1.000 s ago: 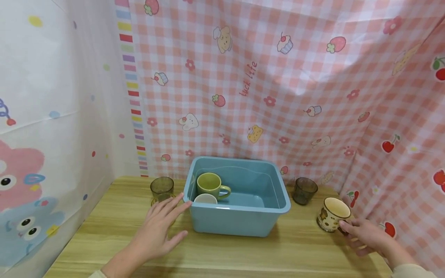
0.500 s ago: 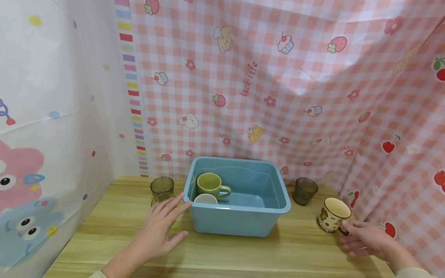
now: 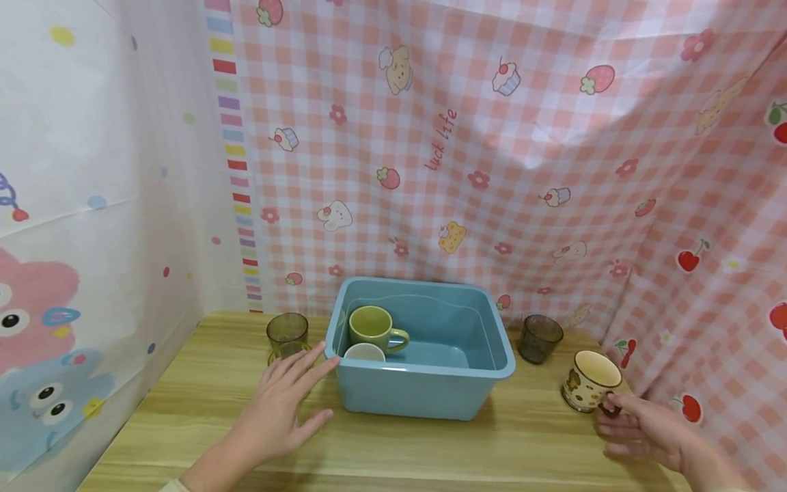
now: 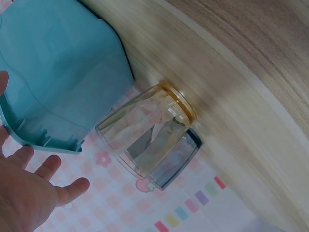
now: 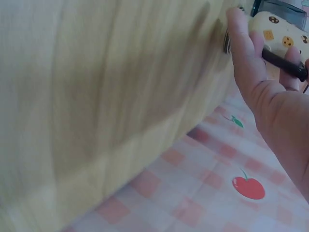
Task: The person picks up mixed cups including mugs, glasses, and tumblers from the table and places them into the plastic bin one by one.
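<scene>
A cream mug (image 3: 591, 380) with brown spots and a dark handle stands upright at the table's right side. My right hand (image 3: 653, 430) has thumb and a finger at that handle, pinching it, the other fingers stretched out below. In the right wrist view, a finger lies inside the dark handle (image 5: 285, 65). My left hand (image 3: 277, 403) is spread, its fingertips at the left front rim of the blue bin (image 3: 424, 393). Inside the bin, at its left end, are a green mug (image 3: 371, 324) and a white cup (image 3: 365, 352), mostly hidden by the front wall.
Behind my left hand stand a dark glass (image 3: 287, 329) and an amber-based clear glass (image 4: 149, 130), partly covered by the hand in the head view. Another dark glass (image 3: 540, 339) is right of the bin, behind the spotted mug. Patterned cloth (image 3: 443, 150) hangs behind the table.
My right hand has shifted slightly and turned at the mug's handle, its lower fingers spreading leftward. The mug stays in place. My left hand has not moved.
</scene>
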The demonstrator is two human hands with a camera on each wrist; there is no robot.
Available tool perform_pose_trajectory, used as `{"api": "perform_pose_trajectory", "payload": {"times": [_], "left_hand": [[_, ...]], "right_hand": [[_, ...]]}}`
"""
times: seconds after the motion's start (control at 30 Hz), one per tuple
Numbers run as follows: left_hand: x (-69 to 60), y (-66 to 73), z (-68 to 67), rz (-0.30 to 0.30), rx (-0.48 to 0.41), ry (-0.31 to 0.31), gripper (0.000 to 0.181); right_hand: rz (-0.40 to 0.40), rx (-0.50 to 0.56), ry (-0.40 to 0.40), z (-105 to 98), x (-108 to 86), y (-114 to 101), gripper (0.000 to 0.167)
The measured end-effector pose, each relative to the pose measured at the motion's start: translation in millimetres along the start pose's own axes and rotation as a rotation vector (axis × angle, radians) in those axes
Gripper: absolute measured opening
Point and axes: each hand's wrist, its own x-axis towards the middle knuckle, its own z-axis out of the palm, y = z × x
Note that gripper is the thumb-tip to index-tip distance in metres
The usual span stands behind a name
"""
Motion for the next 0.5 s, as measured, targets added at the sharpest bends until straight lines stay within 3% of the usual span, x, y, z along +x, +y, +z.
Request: {"api": "perform_pose_trajectory", "payload": {"times": [0.13,0.27,0.4,0.5], "left_hand": [[0.4,-0.5,0.7,0.010,-0.003,0.010,0.086],[0.7,-0.8,0.4,0.007,-0.006,0.012,0.085],[0.3,-0.6,-0.5,-0.005,-0.010,0.002,0.085],[0.1,-0.5,-0.8,-0.008,-0.007,-0.003,0.085]], "right_hand": [[-0.019,0.127,-0.041,1,0.3,5,0.034],[-0.020,0.160,-0.050,2,1.1,5,0.038],[0.027,0.152,0.016,6,1.1,-1,0.040],[0.071,0.111,0.109,10,0.9,-6,0.040]]}}
